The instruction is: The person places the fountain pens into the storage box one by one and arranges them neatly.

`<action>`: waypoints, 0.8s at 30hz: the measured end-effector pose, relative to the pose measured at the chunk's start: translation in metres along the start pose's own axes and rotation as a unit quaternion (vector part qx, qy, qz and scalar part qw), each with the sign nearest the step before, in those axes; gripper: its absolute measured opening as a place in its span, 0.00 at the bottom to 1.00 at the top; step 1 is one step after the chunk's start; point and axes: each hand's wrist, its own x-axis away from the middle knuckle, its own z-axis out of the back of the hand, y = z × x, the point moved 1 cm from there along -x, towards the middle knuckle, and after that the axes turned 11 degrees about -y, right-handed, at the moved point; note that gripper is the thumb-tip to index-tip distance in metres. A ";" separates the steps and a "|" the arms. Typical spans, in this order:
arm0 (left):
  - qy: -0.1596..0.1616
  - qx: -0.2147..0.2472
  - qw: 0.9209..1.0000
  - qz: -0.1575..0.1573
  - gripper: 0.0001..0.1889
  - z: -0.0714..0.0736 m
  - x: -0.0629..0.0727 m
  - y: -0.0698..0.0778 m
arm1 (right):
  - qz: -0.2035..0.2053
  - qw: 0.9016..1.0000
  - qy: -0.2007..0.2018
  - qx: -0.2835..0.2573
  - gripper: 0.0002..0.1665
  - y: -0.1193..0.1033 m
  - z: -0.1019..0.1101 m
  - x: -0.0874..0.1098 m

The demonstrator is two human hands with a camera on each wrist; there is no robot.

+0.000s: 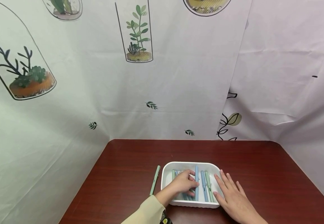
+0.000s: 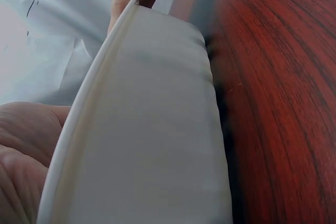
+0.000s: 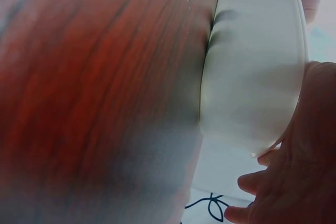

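Note:
A white tray [image 1: 188,203] holds several capped pens in pale blue and green. Reaching in from the left, my left hand [image 1: 180,183] pinches a light blue pen [image 1: 196,177] that stands higher than the others around it. Under that hand, more pens lie partly hidden. To the right of the held pen lie another blue pen [image 1: 204,186] and a green pen [image 1: 208,186]. With fingers spread, my right hand [image 1: 233,197] rests at the tray's right rim. Both wrist views show mainly the tray's outer wall [image 2: 142,114] and part of each hand.
A single green pen [image 1: 155,180] lies on the dark red wooden table [image 1: 122,168], left of the tray. White cloth [image 1: 178,87] printed with plants hangs behind the table and along its sides.

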 end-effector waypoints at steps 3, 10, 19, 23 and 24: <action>0.000 -0.009 1.000 0.013 0.18 -0.001 -0.002 -0.001 | 0.001 1.000 0.002 -0.001 0.38 0.000 0.000 0.000; -0.001 -0.022 0.999 0.030 0.17 -0.004 -0.005 -0.002 | 0.011 1.000 0.011 0.004 0.38 0.002 -0.003 0.000; -0.001 -0.077 0.996 0.051 0.20 -0.009 -0.007 0.002 | 0.005 1.000 0.009 0.005 0.37 0.001 -0.001 0.000; 0.001 -0.098 0.994 0.050 0.19 -0.012 -0.008 0.002 | 0.005 1.000 0.009 0.002 0.37 -0.001 0.000 0.001; 0.003 -0.103 0.993 0.051 0.19 -0.012 -0.008 0.002 | 0.005 1.000 0.010 0.003 0.37 -0.001 0.000 0.001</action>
